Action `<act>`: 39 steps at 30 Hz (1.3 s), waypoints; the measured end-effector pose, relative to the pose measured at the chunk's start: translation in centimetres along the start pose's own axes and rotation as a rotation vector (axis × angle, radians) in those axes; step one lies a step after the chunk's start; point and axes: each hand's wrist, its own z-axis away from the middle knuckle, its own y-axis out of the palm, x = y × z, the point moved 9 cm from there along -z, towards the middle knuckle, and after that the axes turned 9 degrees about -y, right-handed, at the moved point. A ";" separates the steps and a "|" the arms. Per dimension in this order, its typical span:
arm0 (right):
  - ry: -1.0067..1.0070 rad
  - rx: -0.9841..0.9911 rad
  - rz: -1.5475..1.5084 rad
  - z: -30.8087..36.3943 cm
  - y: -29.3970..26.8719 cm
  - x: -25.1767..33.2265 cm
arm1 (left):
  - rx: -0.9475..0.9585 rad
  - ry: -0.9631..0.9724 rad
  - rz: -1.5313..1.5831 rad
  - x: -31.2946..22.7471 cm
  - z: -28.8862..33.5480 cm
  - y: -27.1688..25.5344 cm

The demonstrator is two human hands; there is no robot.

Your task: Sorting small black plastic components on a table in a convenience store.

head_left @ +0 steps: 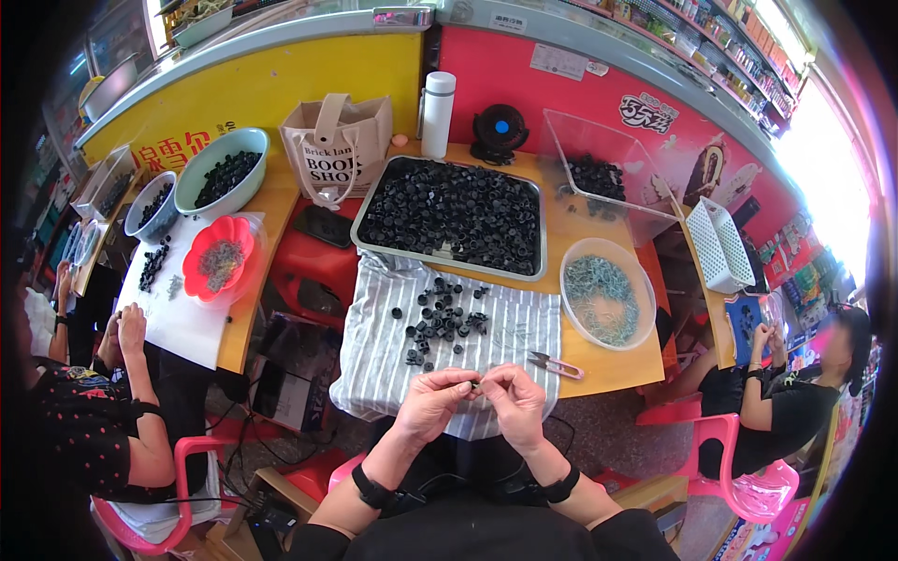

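Observation:
Above the near edge of a striped cloth (pixel 369 341), my left hand (pixel 431 404) and my right hand (pixel 517 404) meet, fingertips pinched. Between them is a small black plastic part (pixel 475 384), mostly covered by the fingers. Just beyond lies a loose pile of small black plastic parts (pixel 447 323). Thread snips (pixel 557 366) rest to the right of my right hand. Several thin, greenish metal pieces (pixel 520 329) are scattered on the cloth. Farther back, a metal tray (pixel 440 258) is heaped with black parts. A round clear tub (pixel 645 316) at the right holds many thin metal pieces.
Behind the tray stand a canvas bag (pixel 369 126), a white bottle (pixel 437 117) and a black fan (pixel 501 133). A clear bin (pixel 599 140) is at the back right. People sit at tables on the left (pixel 234 327) and right; red stools (pixel 304 262) fill the left gap.

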 end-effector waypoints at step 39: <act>0.339 -0.248 -0.512 1.3 -2.4 -2.8 | -0.691 0.589 -1.042 -12.8 3.7 -1.4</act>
